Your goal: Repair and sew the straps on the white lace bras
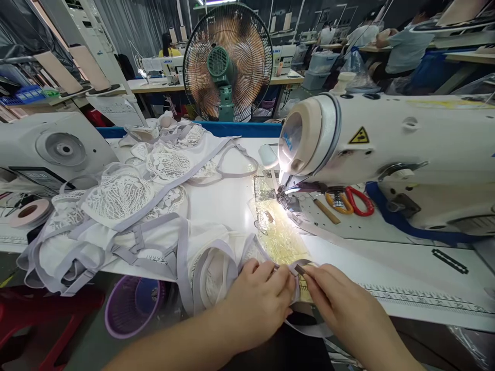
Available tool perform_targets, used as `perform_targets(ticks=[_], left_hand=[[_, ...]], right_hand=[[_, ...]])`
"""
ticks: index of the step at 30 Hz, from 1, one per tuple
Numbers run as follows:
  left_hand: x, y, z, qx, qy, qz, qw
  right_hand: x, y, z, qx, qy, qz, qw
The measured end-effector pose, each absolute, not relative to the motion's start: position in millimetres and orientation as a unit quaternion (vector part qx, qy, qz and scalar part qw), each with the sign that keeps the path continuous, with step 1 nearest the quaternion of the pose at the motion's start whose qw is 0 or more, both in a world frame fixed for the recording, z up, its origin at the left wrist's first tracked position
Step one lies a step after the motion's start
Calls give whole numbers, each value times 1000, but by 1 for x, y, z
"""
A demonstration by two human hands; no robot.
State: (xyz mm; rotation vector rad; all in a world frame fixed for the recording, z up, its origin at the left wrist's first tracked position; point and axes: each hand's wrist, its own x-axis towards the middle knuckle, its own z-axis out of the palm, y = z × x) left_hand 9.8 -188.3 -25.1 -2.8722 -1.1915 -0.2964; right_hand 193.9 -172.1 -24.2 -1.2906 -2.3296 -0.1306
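Observation:
My left hand (263,291) is closed on the lavender-grey edging of a white lace bra (212,270) at the table's front edge. My right hand (342,299) is just to the right of it, thumb and fingers pinching a small, dark, flat piece (299,269) whose kind I cannot make out. A grey strap (309,329) hangs in a loop below both hands. Left of them lies a heap of white lace bras (119,198) with grey trim. Beyond my hands stands a white sewing machine (371,139), its lit needle area above a yellowish taped plate (282,234).
Red-handled scissors (359,202), orange-handled snips (339,203) and a wooden-handled tool (327,211) lie under the machine arm. A tape roll (31,214) sits at left. A purple basket (129,309) stands below the table. A big fan (228,67) is behind; people work farther back.

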Motion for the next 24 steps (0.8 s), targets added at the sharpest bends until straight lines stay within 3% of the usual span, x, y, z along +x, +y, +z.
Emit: perform_targets(ticks=[24], left_hand=[[11,-189,-24,-915,-395,-79,9]], right_hand=[[187,-169,-31,-467,-859,-101,185]])
